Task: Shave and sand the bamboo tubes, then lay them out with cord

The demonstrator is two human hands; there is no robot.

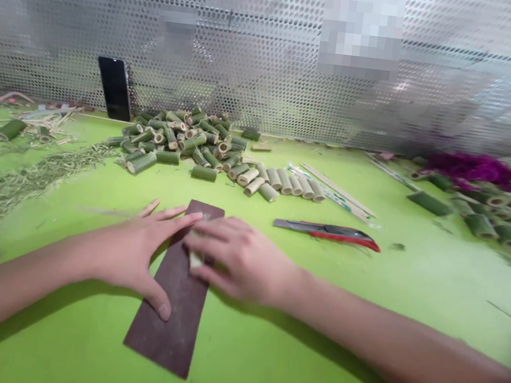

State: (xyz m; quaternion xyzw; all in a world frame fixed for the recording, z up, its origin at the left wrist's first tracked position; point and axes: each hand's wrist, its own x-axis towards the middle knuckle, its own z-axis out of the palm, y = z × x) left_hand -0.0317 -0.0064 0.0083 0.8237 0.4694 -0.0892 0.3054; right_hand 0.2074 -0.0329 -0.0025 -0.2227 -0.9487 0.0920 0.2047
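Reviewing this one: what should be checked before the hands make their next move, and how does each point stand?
1. Brown strip held down: ok, the left hand has thumb and index finger on it.
2. Pale piece gripped: ok, in the right hand, over the strip.
3. Hands well apart: not ok, the left index fingertip is right beside the right fingers.
4. Utility knife away from both hands: ok.
5. Underside of the piece: cannot tell, hidden.

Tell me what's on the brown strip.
On the brown strip, the left hand rests thumb and fingertip; the right hand holds a pale piece there. The right hand hides most of the piece.
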